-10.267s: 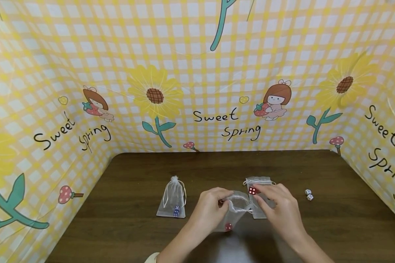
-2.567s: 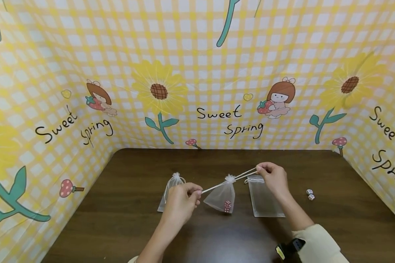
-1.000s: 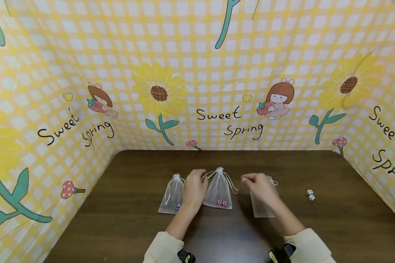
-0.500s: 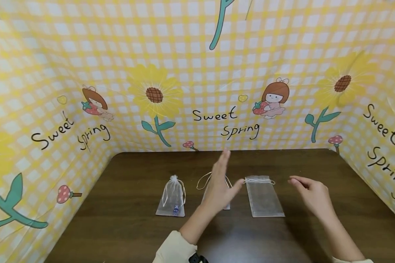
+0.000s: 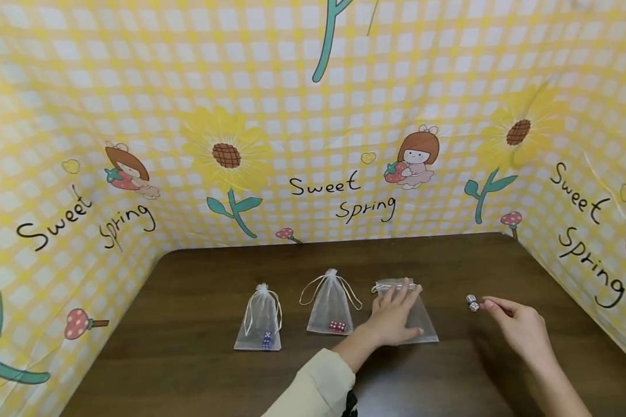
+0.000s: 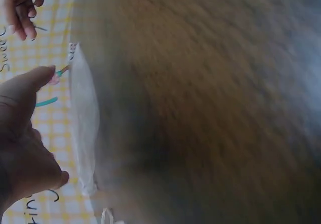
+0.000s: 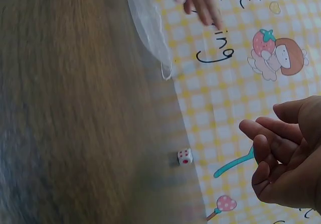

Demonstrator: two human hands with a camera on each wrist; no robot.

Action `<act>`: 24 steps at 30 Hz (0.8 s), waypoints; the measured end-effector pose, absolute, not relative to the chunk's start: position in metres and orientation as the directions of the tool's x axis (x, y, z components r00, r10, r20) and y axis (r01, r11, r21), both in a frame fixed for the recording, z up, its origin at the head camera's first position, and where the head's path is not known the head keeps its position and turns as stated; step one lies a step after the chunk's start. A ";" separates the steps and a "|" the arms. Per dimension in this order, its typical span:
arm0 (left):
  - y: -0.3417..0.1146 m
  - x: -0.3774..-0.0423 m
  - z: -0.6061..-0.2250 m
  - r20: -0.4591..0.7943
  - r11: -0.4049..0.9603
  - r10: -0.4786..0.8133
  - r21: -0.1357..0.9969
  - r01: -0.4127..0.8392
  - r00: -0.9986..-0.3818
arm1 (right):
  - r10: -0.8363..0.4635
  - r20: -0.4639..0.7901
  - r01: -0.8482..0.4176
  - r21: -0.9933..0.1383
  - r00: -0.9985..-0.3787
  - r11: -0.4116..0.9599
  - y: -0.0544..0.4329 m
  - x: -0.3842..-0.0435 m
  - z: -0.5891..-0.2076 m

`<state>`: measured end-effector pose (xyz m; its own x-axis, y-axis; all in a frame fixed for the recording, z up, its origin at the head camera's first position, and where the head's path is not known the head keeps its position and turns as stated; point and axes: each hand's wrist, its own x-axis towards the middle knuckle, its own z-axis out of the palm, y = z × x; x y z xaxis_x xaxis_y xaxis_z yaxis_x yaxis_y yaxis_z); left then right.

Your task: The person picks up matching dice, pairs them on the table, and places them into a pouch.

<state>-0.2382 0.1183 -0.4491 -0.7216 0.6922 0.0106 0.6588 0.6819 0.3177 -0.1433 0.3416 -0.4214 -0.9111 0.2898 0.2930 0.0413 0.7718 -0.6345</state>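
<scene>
Fingers spread apart, the left hand [image 5: 391, 319] hovered palm-down above the flat bag [image 5: 423, 317] on the table [image 5: 188, 324]; the right hand [image 5: 523, 331], loosely curled, gripping nothing, hung near two white dice [image 5: 473, 306].

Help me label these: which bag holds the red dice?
The middle bag; the left bag has blue dice, and the right bag, under the left hand, shows none.

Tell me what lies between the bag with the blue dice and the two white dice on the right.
In the head view, the red-dice bag, then the flat bag under the left hand.
</scene>
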 end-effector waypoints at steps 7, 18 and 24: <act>0.125 -0.232 -0.459 -0.176 0.778 0.627 0.198 0.597 -0.759 | 0.289 0.267 0.063 -0.625 -0.919 0.778 0.352 -0.144 -0.426; 0.121 -0.232 -0.464 -0.223 0.782 0.623 0.174 0.598 -0.750 | 0.274 0.105 0.166 -0.576 -0.956 0.800 0.376 -0.165 -0.434; 0.119 -0.234 -0.465 -0.206 0.771 0.637 0.182 0.610 -0.743 | 0.245 0.085 0.173 -0.496 -0.966 0.851 0.380 -0.180 -0.445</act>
<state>-0.2337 0.1188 -0.4653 -0.7431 0.6366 -0.2063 0.6100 0.7711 0.1824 -0.1796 0.3801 -0.4445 -0.9658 0.2452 0.0846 0.1727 0.8511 -0.4957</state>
